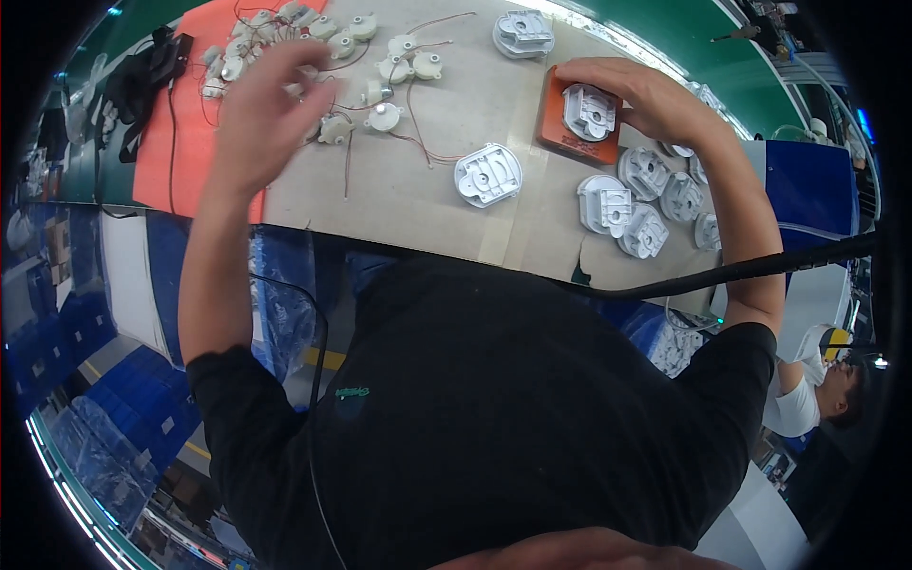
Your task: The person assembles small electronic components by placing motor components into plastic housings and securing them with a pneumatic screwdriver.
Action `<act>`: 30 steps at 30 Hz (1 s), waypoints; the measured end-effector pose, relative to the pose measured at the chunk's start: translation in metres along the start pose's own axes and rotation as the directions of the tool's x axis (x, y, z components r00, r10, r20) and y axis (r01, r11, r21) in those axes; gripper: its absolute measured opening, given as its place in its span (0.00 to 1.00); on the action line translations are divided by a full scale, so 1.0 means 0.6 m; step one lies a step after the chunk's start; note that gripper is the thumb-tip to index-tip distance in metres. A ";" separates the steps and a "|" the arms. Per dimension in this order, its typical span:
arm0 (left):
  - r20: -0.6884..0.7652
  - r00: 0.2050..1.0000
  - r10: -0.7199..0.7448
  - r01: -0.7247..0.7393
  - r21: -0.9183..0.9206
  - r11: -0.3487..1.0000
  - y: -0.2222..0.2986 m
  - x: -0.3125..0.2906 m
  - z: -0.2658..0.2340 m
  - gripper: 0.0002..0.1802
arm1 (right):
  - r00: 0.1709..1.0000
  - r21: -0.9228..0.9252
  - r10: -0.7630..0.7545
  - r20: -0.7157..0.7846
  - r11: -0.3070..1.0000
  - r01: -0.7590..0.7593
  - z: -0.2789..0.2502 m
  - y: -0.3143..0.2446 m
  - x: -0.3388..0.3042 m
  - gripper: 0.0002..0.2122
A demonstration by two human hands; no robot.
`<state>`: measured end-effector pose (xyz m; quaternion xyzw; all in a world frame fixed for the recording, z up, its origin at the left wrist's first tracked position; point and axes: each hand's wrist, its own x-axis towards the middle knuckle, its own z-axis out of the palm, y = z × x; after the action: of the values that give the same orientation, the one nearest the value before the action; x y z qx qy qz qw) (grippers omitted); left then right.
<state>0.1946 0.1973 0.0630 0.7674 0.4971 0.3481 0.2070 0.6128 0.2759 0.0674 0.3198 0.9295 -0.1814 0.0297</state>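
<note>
My left hand [261, 119] is over the left part of the table, blurred, with thumb and fingers apart and nothing visible between them. Around it lie small cream round geared motors [385, 116] with thin red-brown wires, several heaped just beyond it. On the right, my right hand [655, 100] grips an orange block fixture [562, 141], its fingers along the far edge and its thumb at the right side. A white plastic housing [589, 111] with a round hole sits in that fixture. Another white housing [488, 176] lies alone mid-table, between my two hands.
Several white housings [644, 174] cluster right of the fixture; one more housing [523, 34] stands at the far edge. An orange-red sheet [157, 180] covers the table's left end, with a black adapter [171, 59] on it. A black cable [731, 274] crosses the near right.
</note>
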 end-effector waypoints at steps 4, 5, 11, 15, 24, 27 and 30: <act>0.216 0.956 0.197 -0.257 0.302 0.918 0.037 0.066 0.088 0.19 | 0.994 -0.019 0.081 -0.074 0.996 -0.083 -0.002 -0.006 -0.011 0.33; 0.295 0.930 0.220 -0.329 0.401 0.855 0.038 0.079 0.104 0.18 | 0.992 -0.013 0.092 -0.090 0.996 -0.093 0.000 -0.003 -0.019 0.33; 0.600 0.800 -0.011 -0.408 0.556 0.724 0.037 0.152 0.135 0.19 | 0.950 -0.012 0.193 -0.246 0.979 -0.202 -0.001 -0.002 -0.071 0.26; 0.430 0.875 0.222 -0.356 0.262 0.897 0.027 0.169 0.116 0.18 | 0.933 0.175 0.090 -0.348 0.984 -0.030 -0.009 -0.021 -0.082 0.20; -0.178 0.880 0.440 -0.475 -0.352 0.807 0.173 0.135 0.140 0.24 | 0.873 0.886 0.258 -0.415 0.335 0.322 0.002 -0.133 -0.021 0.25; -0.232 0.755 0.614 -0.654 -0.197 0.730 0.204 0.124 0.169 0.28 | 0.934 0.957 0.227 -0.275 -0.029 0.289 -0.001 -0.147 -0.032 0.20; -0.254 0.758 0.601 -0.643 -0.130 0.755 0.194 0.122 0.195 0.29 | 0.896 0.963 0.367 -0.251 0.004 0.268 0.008 -0.134 -0.041 0.15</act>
<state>0.3728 0.2178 0.0856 0.8247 0.1907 0.5214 0.1084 0.5832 0.2014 0.0928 0.3111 0.4914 -0.7036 -0.4081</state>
